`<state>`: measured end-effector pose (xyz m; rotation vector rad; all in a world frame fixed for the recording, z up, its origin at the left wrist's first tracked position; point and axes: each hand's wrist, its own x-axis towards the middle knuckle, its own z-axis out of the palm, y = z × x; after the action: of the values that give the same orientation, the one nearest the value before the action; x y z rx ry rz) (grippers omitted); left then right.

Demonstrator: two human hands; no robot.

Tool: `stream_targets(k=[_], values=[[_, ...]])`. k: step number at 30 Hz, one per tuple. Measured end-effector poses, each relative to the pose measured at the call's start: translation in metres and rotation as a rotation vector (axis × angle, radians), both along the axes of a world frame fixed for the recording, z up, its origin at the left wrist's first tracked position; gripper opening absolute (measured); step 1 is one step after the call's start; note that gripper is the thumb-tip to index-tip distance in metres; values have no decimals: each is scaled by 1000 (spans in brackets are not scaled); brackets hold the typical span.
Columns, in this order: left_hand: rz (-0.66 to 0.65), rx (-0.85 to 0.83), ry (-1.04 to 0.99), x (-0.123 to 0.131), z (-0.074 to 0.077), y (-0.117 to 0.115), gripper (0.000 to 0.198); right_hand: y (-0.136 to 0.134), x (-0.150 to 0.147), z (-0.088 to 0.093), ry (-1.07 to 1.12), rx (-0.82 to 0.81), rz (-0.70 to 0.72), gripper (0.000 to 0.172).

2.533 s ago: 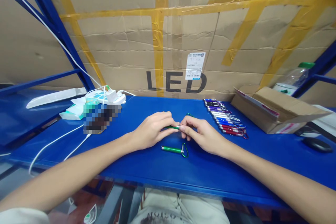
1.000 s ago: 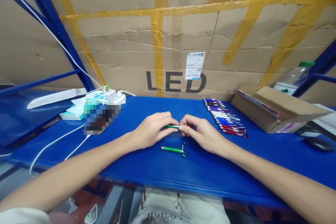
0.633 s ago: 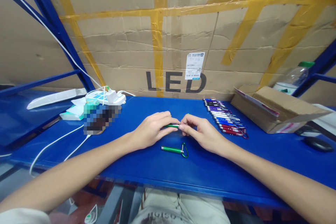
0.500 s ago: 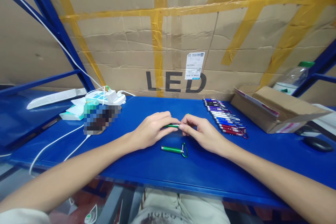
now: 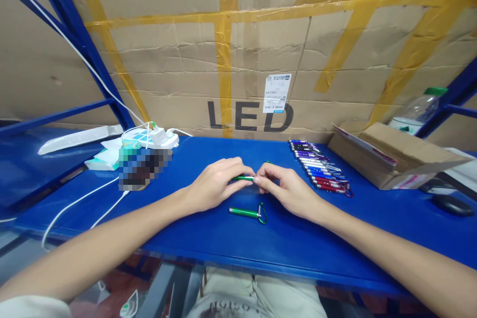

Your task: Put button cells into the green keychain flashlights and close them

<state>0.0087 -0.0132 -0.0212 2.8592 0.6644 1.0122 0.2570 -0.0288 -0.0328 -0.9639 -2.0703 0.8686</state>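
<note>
Between my two hands is a slim green keychain flashlight [image 5: 244, 178], lying level just above the table. My left hand [image 5: 219, 184] is closed around its left part, thumb below and fingers above. The fingertips of my right hand [image 5: 285, 186] pinch its right end. A bit of green clip [image 5: 268, 162] shows behind my right fingers; the rest is hidden. On the table just below my hands lies a second green flashlight [image 5: 244, 212] with its carabiner clip to the right.
Right of my hands, several flashlights [image 5: 316, 166] lie in a row, purple, black, silver, blue and red. Beyond them stand an open cardboard box [image 5: 395, 159], a black mouse [image 5: 452, 204] and a bottle [image 5: 421, 109]. A power strip [image 5: 167, 140] and white cables occupy the left.
Both hands stay nearly in place on the green flashlight. A little more of the green clip shows behind my right fingers.
</note>
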Motion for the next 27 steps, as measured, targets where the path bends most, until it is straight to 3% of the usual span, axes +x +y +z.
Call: stream_targets(k=[27], values=[[23,-6,9,0,-1,0,24,-3,0,2,-9,8,-11,36]])
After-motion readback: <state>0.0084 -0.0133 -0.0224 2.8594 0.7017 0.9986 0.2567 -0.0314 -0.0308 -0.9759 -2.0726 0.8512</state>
